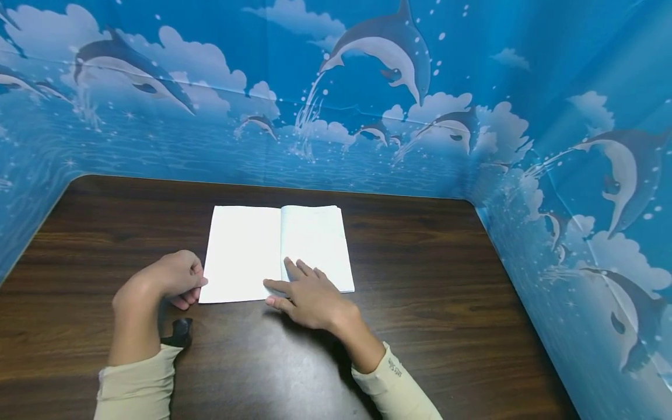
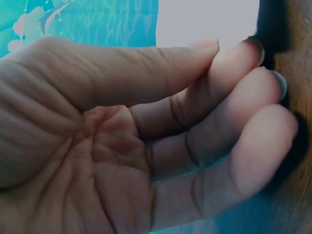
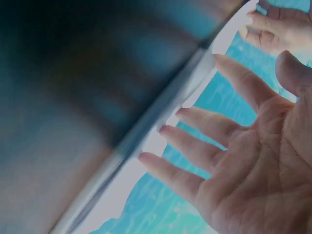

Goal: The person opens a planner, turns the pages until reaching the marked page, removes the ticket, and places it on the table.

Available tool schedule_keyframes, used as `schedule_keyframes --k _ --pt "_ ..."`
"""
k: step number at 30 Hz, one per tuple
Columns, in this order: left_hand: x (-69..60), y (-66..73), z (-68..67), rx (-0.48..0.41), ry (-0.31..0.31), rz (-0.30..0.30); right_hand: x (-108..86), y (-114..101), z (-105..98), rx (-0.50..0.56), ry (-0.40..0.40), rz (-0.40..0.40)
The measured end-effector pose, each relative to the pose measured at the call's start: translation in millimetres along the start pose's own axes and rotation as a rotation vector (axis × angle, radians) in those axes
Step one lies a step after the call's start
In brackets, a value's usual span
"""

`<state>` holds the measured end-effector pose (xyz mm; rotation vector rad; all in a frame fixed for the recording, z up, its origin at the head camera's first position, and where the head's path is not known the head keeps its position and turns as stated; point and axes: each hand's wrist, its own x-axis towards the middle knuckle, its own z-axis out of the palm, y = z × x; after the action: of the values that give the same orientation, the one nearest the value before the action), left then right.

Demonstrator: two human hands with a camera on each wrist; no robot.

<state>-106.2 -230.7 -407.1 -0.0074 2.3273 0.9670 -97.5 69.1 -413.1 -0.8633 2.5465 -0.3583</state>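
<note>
An open notebook (image 1: 242, 251) with blank white pages lies on the dark wooden table. At its lower left corner, my left hand (image 1: 175, 276) pinches the left page between thumb and index finger, while the other fingers curl beneath. The left wrist view shows that pinch closely, with the white page (image 2: 207, 22) rising past the fingertips. My right hand (image 1: 312, 298) rests with spread, fairly straight fingers at the notebook's lower middle, across the fold and onto the right page. From the right wrist, its fingertips touch the white notebook (image 3: 153, 141), seen nearly edge-on.
The brown wood-grain table (image 1: 430, 303) spreads around the notebook. A blue curtain (image 1: 220, 134) printed with dolphins, clouds and water borders the back and both sides. A black strap piece (image 1: 179, 332) sits at the left wrist by the sleeve.
</note>
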Motion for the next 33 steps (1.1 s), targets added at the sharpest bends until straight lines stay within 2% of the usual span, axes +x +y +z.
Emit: schedule_keyframes --k 5,9,12,15,19,23,26,29,33 --pt "0.8 1.4 1.7 0.003 -0.001 0.009 -6.6 17.6 -18.9 0.136 0.058 0.016" --pt "2.6 2.5 3.5 -0.001 -0.001 0.019 -11.7 41.5 -34.0 0.309 0.180 0.095" --pt "4.7 3.3 3.0 -0.001 0.006 0.034 -11.2 64.4 -45.9 0.400 0.284 0.196" --pt "5.7 2.6 0.9 -0.002 0.008 0.039 -5.4 86.7 -56.9 0.448 0.353 0.326" --pt "6.7 -1.0 -0.9 -0.017 -0.007 0.039 7.6 107.8 -62.9 0.506 0.350 0.481" --pt "6.8 -6.1 -1.7 -0.037 -0.015 0.042 19.8 113.3 -59.0 0.652 0.306 0.527" --pt "7.2 -6.9 -1.5 -0.044 -0.010 0.055 23.5 111.6 -55.5 0.730 0.336 0.539" --pt "7.3 -6.1 -1.0 -0.045 -0.006 0.067 24.3 108.1 -53.4 0.721 0.385 0.548" --pt "7.1 -5.3 -0.7 -0.052 -0.005 0.061 23.7 100.2 -53.8 0.630 0.418 0.551"
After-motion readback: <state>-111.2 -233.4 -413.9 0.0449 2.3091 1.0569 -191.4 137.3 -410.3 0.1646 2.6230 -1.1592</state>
